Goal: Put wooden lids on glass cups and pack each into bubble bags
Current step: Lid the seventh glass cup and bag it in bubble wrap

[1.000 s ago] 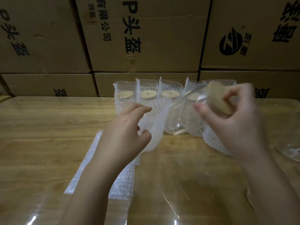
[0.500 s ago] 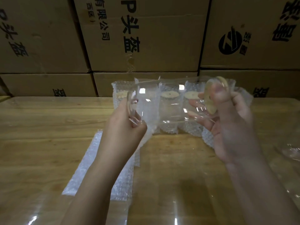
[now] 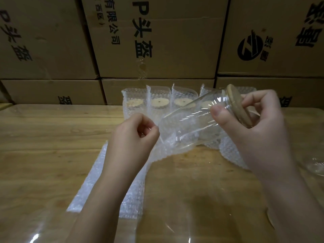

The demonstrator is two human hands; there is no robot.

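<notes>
My right hand (image 3: 252, 123) grips a clear glass cup (image 3: 189, 127) near its mouth, where a round wooden lid (image 3: 236, 106) sits on the rim. The cup is tilted, its base pointing down-left above the table. My left hand (image 3: 135, 137) pinches the edge of a bubble bag (image 3: 163, 146) right beside the cup's base. Whether the base is inside the bag's opening I cannot tell. A flat pile of bubble bags (image 3: 108, 186) lies on the table under my left forearm.
Several packed cups in bubble bags (image 3: 157, 104) stand in a row at the back of the wooden table (image 3: 43, 146). Cardboard boxes (image 3: 157, 41) are stacked behind them. Another bare glass (image 3: 315, 167) sits at the right edge.
The cup has tipped from level to base-down-left, with the lid now seated on its rim. My left hand let go of the cup's base and took hold of a bubble bag's edge.
</notes>
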